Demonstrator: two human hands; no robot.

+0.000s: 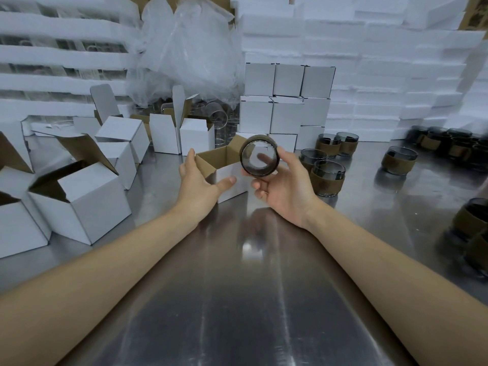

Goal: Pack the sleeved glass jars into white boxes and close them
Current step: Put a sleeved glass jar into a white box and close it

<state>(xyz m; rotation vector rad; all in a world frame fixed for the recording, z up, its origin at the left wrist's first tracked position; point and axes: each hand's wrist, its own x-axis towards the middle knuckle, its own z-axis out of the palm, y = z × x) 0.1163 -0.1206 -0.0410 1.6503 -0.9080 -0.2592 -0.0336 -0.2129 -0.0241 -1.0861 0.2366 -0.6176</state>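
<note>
Right hand (pixel 284 184): fingers curled round sleeved glass jar (pixel 259 156), tipped on its side beside the box mouth. Left hand (pixel 196 178): grips open white box (pixel 224 171) on the surface (pixel 237 286). Step: loading. Next: upend jar, lower in, fold flaps.

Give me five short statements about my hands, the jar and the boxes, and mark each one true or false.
1. The right hand holds a sleeved jar tipped on its side. True.
2. The sleeved jar already sits inside the open white box. False: it is held in the air by the box's right corner, outside it.
3. The left hand holds the open white box. True.
4. The open white box has its top flaps folded shut. False: the top is open and the brown inside shows.
5. Other sleeved jars stand on the metal table to the right of the hands. True.
</note>
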